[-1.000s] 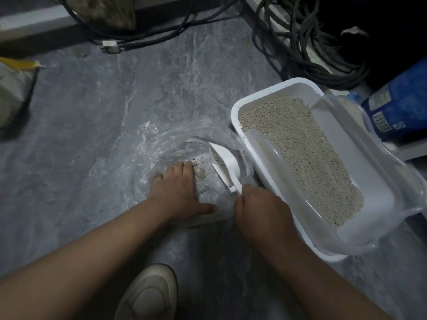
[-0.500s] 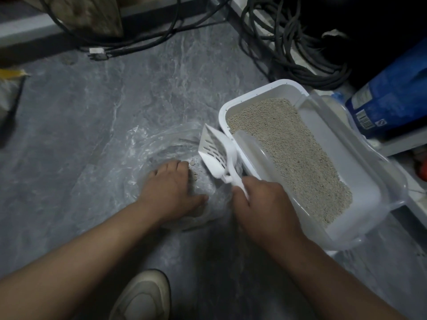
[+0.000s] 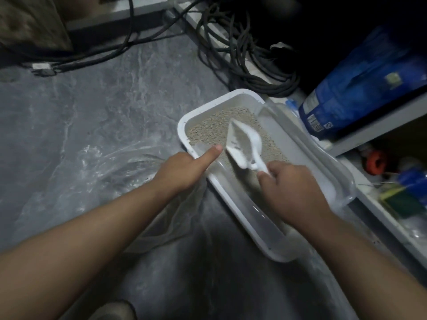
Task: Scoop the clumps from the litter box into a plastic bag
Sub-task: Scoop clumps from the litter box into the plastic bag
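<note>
A white litter box (image 3: 242, 209) with beige litter (image 3: 208, 128) lies on the grey floor, right of centre. My right hand (image 3: 293, 192) grips the handle of a white slotted scoop (image 3: 242, 144), whose blade is over the litter with litter in it. My left hand (image 3: 184, 169) rests at the box's near-left rim, thumb stretched over the edge; what its fingers hold is hidden. A clear plastic bag (image 3: 104, 167) lies crumpled on the floor left of the box.
A coil of black cables (image 3: 242, 54) lies behind the box. A blue bag (image 3: 360, 88) stands on a shelf at the right, with small items (image 3: 392, 181) on the shelf below. A shoe toe (image 3: 111, 310) shows at the bottom edge.
My right hand has carried the scoop from the bag over to the litter box. My left hand left the bag and went to the box's rim.
</note>
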The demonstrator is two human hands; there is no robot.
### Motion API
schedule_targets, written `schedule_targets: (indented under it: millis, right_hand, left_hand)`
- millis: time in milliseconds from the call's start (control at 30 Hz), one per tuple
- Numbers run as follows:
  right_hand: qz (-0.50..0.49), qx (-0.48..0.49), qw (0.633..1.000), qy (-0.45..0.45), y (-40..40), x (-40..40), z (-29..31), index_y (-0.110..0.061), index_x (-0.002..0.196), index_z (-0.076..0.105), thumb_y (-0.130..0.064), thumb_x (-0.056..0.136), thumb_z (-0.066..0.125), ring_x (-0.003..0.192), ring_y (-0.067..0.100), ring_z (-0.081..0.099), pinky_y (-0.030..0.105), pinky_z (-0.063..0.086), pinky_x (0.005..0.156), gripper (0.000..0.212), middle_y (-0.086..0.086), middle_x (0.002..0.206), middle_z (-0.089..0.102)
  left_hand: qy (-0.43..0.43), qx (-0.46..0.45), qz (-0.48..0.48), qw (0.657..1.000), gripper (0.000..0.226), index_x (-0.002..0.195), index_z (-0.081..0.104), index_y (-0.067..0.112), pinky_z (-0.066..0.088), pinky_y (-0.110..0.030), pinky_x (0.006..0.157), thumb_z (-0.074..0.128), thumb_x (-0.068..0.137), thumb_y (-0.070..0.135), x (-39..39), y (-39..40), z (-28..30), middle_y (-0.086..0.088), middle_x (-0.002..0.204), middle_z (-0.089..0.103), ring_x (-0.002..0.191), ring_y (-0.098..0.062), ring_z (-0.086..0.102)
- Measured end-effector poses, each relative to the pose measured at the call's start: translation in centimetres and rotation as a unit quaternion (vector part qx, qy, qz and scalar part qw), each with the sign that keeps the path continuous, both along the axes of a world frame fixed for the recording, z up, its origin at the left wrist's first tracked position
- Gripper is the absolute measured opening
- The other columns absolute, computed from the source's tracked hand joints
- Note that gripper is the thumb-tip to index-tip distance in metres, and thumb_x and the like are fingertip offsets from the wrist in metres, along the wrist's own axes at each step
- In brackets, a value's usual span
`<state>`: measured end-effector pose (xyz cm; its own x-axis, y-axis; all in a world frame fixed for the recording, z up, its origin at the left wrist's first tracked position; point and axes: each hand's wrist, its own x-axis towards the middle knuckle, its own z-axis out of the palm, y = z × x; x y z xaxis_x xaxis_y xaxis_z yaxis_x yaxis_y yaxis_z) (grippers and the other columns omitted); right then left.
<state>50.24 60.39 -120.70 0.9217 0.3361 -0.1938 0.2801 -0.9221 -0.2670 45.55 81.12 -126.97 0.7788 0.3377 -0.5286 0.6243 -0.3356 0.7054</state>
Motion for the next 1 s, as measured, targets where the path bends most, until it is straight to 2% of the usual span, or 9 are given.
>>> schedule_targets:
  millis: [67,167,300,400,500,600,733,933,1000]
  right_hand:
    - [0.028,-0.018,0.999,0.013,-0.1,-1.2,-0.4,-0.016,0.080,0.056,-0.039,0.096,0.050,0.069,0.029,0.056,0.033,0.041,0.060,0.029,0.003,0.072,0.058]
    - [0.017,-0.018,0.999,0.038,-0.3,-1.2,-1.0,-0.018,0.072,0.051,-0.040,0.096,0.051,0.069,0.027,0.056,0.033,0.036,0.059,0.033,0.000,0.069,0.055]
    - [-0.072,0.001,0.989,0.132,-0.6,1.1,0.0,-0.013,0.061,0.055,-0.031,0.093,0.058,0.051,0.027,0.061,0.037,0.054,0.054,0.037,0.005,0.056,0.058]
    - [-0.121,0.013,0.969,0.217,-0.9,2.7,1.3,-0.009,0.062,0.061,-0.022,0.092,0.061,0.036,0.026,0.055,0.030,0.045,0.040,0.033,0.012,0.052,0.060]
    - [-0.145,0.003,0.944,0.296,-1.2,3.9,2.7,0.005,0.076,0.065,-0.013,0.093,0.057,0.038,0.026,0.051,0.026,0.040,0.038,0.026,0.027,0.060,0.064]
    - [-0.139,-0.050,0.919,0.367,-1.3,4.7,3.7,0.006,0.072,0.062,-0.010,0.095,0.054,0.031,0.019,0.044,0.019,0.034,0.036,0.029,0.014,0.046,0.057]
    - [-0.159,-0.056,0.889,0.427,-1.0,5.0,2.2,0.003,0.073,0.060,-0.011,0.097,0.053,0.031,0.016,0.041,0.017,0.031,0.034,0.029,0.010,0.044,0.055]
    - [-0.232,0.011,0.849,0.475,-1.1,5.9,-0.6,0.000,0.085,0.066,-0.017,0.098,0.055,0.036,0.013,0.043,0.015,0.030,0.032,0.024,0.007,0.052,0.055]
    - [-0.258,0.037,0.826,0.501,-1.0,6.1,-1.2,-0.002,0.091,0.068,-0.019,0.098,0.056,0.034,0.011,0.043,0.014,0.029,0.030,0.023,0.005,0.054,0.055]
  left_hand:
    - [0.017,0.009,-0.011,1.000,0.091,0.080,0.070,0.019,0.055,-0.045,0.093,0.036,0.061,0.102,0.6,-0.2,0.1,-0.011,0.105,0.073,0.094,-0.032,0.070]
    - [0.011,-0.021,0.013,1.000,0.068,0.073,0.067,0.020,0.056,-0.049,0.090,0.047,0.072,0.084,1.0,-0.3,-0.2,-0.009,0.098,0.073,0.091,-0.030,0.069]
    - [-0.020,-0.052,0.000,0.998,0.059,0.092,0.067,0.007,0.054,-0.055,0.088,0.040,0.088,0.059,-0.2,-0.3,-0.9,-0.016,0.094,0.069,0.089,-0.035,0.066]
    - [-0.042,-0.028,-0.042,0.998,0.052,0.104,0.060,0.000,0.051,-0.057,0.090,0.030,0.101,0.042,-1.0,-0.4,-1.4,-0.023,0.102,0.066,0.096,-0.039,0.063]
    - [-0.060,0.018,-0.081,0.995,0.037,0.102,0.057,0.000,0.050,-0.054,0.088,0.032,0.105,0.028,-1.0,-0.3,-1.9,-0.024,0.101,0.064,0.095,-0.039,0.061]
    - [-0.087,0.080,-0.139,0.983,0.014,0.109,0.051,0.002,0.049,-0.051,0.084,0.042,0.102,0.010,-1.2,-0.2,-2.4,-0.021,0.101,0.061,0.091,-0.035,0.059]
    - [-0.096,0.140,-0.212,0.962,0.019,0.109,0.050,-0.002,0.049,-0.050,0.077,0.057,0.092,0.004,-1.5,0.2,-3.1,-0.023,0.096,0.059,0.086,-0.037,0.057]
    - [-0.120,0.145,-0.216,0.958,0.005,0.094,0.047,0.003,0.047,-0.052,0.074,0.051,0.096,0.005,-1.6,0.1,-3.2,-0.017,0.089,0.055,0.082,-0.035,0.055]
    - [-0.107,0.132,-0.200,0.965,0.011,0.088,0.045,0.004,0.045,-0.053,0.075,0.044,0.099,0.005,-1.4,0.0,-2.9,-0.020,0.089,0.055,0.083,-0.038,0.054]
